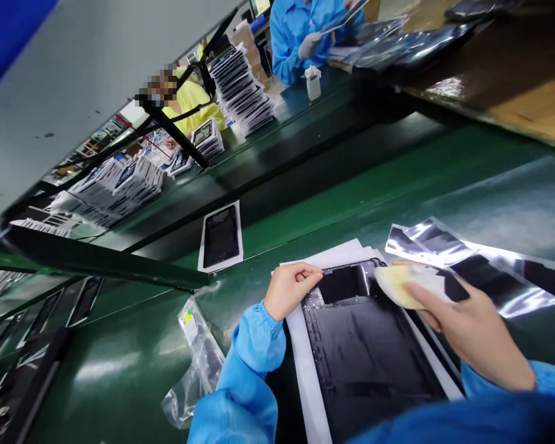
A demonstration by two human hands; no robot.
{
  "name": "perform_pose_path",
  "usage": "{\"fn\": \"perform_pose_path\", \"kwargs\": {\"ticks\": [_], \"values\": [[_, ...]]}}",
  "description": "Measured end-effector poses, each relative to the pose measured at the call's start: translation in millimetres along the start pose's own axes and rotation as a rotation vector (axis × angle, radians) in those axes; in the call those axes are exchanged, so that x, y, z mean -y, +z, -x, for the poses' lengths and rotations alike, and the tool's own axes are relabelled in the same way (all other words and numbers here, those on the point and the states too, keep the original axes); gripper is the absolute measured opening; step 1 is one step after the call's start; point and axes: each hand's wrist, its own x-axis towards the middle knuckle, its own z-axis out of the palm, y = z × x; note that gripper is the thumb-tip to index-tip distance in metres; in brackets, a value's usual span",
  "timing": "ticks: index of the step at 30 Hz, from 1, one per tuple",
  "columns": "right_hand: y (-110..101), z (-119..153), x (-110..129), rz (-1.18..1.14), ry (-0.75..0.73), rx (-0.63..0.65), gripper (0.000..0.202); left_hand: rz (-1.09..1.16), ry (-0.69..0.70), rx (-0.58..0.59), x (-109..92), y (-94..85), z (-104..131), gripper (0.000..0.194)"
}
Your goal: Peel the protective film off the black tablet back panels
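A black tablet-shaped panel [370, 351] lies on white sheets [305, 370] on the green bench in front of me. My left hand [290, 287] is closed at the panel's upper left corner, thumb and fingers pinched together; what they hold, if anything, is too small to make out. In my right hand [467, 327] is a pale yellow and white pad [404, 285], held over the panel's upper right corner. Between the hands, a dark glossy rectangle [346, 283] sits at the panel's top end.
Glossy film sheets [444, 246] lie at the right. A clear plastic bag [198, 351] rests left of my sleeve. Another black panel [221, 237] lies on a white sheet farther off. Beyond are stacked panels [243, 89], a small bottle [313, 83] and two people.
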Motion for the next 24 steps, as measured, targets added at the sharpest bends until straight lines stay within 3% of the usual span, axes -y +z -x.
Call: {"fn": "perform_pose_path", "kwargs": {"ticks": [2, 4, 15, 24], "values": [[8, 1, 5, 0.165, -0.266, 0.0, 0.023, -0.004, 0.008, 0.012, 0, -0.8, -2, 0.017], [11, 0, 9, 0.245, -0.403, 0.022, 0.024, -0.011, 0.006, 0.018, 0, -1.5, -3, 0.017], [20, -9, 4, 0.4, -0.417, 0.158, 0.031, -0.043, -0.009, 0.076, 5, -4.6, -7, 0.023], [21, -13, 3, 0.384, -0.417, 0.151, 0.027, -0.05, -0.02, 0.094, 5, -4.5, -9, 0.023]]}}
